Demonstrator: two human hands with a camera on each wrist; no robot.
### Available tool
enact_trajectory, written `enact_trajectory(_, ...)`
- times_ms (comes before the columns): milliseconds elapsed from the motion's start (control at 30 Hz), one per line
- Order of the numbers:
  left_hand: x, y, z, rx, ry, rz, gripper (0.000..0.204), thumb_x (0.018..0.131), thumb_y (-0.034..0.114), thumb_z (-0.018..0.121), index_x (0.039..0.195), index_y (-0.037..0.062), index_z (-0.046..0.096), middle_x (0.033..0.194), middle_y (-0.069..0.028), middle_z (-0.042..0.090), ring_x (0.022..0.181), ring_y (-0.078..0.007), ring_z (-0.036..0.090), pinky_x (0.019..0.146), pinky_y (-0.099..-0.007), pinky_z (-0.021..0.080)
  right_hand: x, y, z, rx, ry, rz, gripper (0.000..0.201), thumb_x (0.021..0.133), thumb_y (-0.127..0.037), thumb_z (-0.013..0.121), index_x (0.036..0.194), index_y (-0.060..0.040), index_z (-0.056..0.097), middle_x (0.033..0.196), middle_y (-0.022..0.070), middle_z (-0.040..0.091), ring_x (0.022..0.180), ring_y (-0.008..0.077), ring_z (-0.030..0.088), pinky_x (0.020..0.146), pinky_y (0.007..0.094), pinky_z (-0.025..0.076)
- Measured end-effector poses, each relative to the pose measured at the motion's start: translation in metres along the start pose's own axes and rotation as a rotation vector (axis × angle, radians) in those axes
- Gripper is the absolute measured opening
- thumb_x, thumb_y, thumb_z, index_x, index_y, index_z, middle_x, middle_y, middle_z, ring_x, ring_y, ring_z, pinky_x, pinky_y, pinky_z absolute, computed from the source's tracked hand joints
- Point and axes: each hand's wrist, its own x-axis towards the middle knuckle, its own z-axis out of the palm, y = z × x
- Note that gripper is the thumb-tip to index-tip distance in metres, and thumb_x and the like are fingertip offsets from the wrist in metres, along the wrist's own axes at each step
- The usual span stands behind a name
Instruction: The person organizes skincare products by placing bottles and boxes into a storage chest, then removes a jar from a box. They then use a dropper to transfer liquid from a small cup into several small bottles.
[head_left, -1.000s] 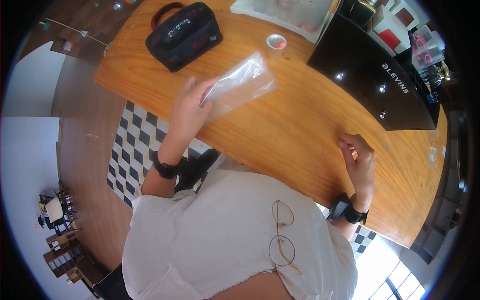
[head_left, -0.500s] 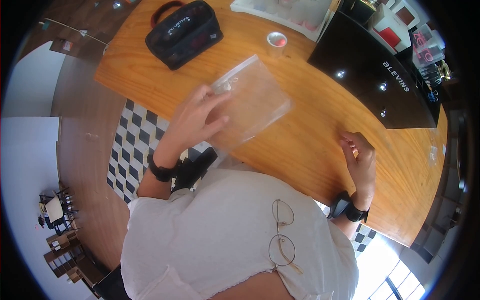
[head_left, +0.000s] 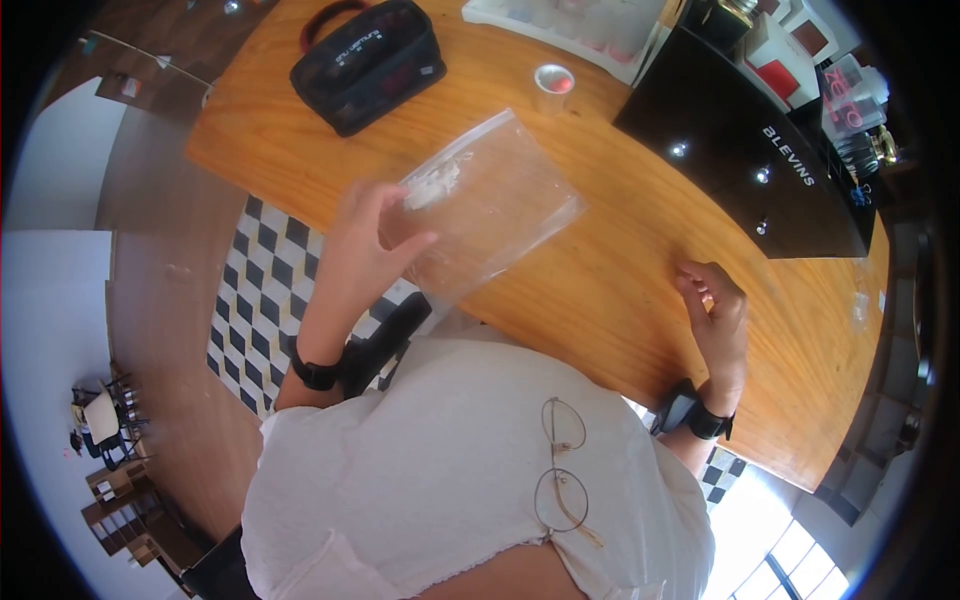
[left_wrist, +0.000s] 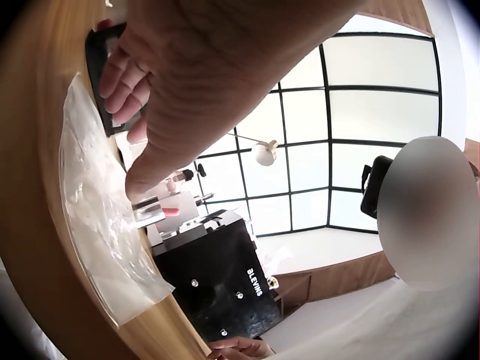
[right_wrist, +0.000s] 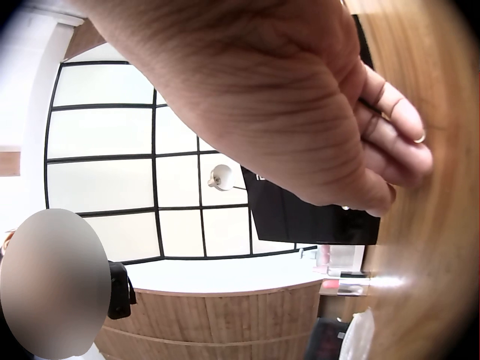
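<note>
One clear zip bag [head_left: 515,195] lies by the front edge of the worktop [head_left: 600,290], left of middle, with one black pouch [head_left: 368,75] near the left edge. The left hand [head_left: 362,235] hovers at the bag, thumb and fingers spread, contact hard to tell; the right hand [head_left: 718,325] rests farther right, fingers loosely curled.

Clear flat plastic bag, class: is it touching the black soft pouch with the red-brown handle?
Apart: the head view shows bare wooden tabletop between the bag and the pouch.
</note>
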Motion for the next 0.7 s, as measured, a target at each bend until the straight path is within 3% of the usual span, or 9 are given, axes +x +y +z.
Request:
enact_trajectory(200,-0.019,-0.007,-0.001,-0.049,-0.031,0.07,0.045,0.071,0.015,0.085,0.109,0.0067,0.063,0.11,-0.0112,0.059,0.106,-0.0279,0.057,0.09,-0.0356,0.048,0.005,0.006,0.005,0.007,-0.015,-0.021,0.011,0.091,0.001,0.066,0.101,0.0023,0.069,0.085,0.011,0.068,0.073,0.0164,0.065,0.068,0.027,0.051)
enact_trajectory(300,-0.028,-0.008,0.004,-0.109,-0.08,-0.023,0.047,0.069,0.015,0.086,0.109,0.0074,0.063,0.112,-0.0107,0.059,0.109,-0.0288,0.056,0.092,-0.0368,0.046,0.012,0.004,0.01,0.053,-0.045,-0.056,0.011,0.091,0.002,0.065,0.101,0.0025,0.069,0.086,0.0102,0.068,0.075,0.0153,0.065,0.069,0.0265,0.051)
enact_trajectory(400,-0.034,-0.017,0.016,-0.059,-0.004,0.055,0.05,0.067,0.014,0.088,0.11,0.0082,0.064,0.114,-0.0111,0.058,0.109,-0.0295,0.055,0.093,-0.0368,0.046,0.023,-0.013,0.015,0.074,-0.082,-0.113,0.011,0.091,0.001,0.065,0.101,0.0022,0.069,0.088,0.0095,0.069,0.078,0.0156,0.065,0.072,0.0265,0.051)
enact_trajectory(500,-0.039,-0.018,0.021,0.022,0.196,0.07,0.055,0.066,0.014,0.089,0.114,0.0077,0.063,0.114,-0.0118,0.057,0.108,-0.03,0.055,0.091,-0.0369,0.047,0.044,-0.048,0.023,0.072,-0.102,-0.189,0.013,0.092,0.0,0.065,0.104,0.0015,0.069,0.093,0.0089,0.07,0.082,0.0167,0.066,0.074,0.0269,0.051)
enact_trajectory(600,-0.043,-0.022,0.025,0.01,0.29,0.007,0.061,0.066,0.013,0.088,0.12,0.0071,0.061,0.114,-0.0124,0.057,0.105,-0.0288,0.056,0.089,-0.0365,0.049,0.081,-0.061,0.044,0.09,-0.118,-0.211,0.019,0.092,-0.006,0.066,0.11,0.0002,0.068,0.098,0.0095,0.071,0.089,0.0183,0.068,0.077,0.0285,0.053)
enact_trajectory(700,-0.047,-0.026,0.027,-0.067,0.237,-0.077,0.069,0.066,0.013,0.088,0.127,0.0066,0.058,0.115,-0.0121,0.057,0.102,-0.0267,0.056,0.089,-0.0365,0.049,0.124,-0.043,0.081,0.044,-0.15,-0.213,0.027,0.091,-0.012,0.068,0.115,-0.0003,0.067,0.099,0.0114,0.071,0.092,0.0195,0.07,0.081,0.0306,0.055)
